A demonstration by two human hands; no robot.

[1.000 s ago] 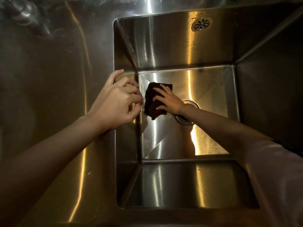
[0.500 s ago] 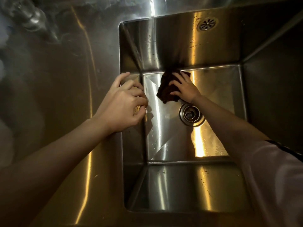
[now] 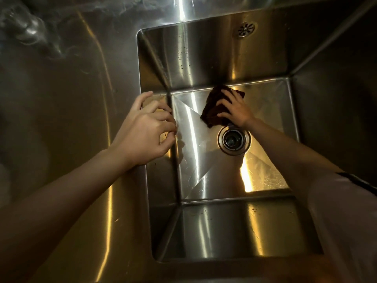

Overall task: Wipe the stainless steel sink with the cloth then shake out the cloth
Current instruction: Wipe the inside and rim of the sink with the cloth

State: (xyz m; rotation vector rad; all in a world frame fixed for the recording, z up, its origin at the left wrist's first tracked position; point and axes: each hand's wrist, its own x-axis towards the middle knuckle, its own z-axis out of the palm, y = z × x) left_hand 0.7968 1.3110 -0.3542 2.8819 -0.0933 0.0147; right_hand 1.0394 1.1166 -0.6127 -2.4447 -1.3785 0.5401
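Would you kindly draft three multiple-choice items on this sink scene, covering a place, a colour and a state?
1. Where does the cloth lie?
A. on the sink floor by the far wall
B. on the counter
C. over the near rim

2. What colour is the cloth?
A. white
B. dark brown
C. yellow

3. What is the right hand doing?
A. hanging idle
B. gripping the tap
C. pressing the cloth with spread fingers

Answers: 1 A, it sits just beyond the drain; 2 B, it looks dark against the steel; 3 C, the fingers lie flat on it.
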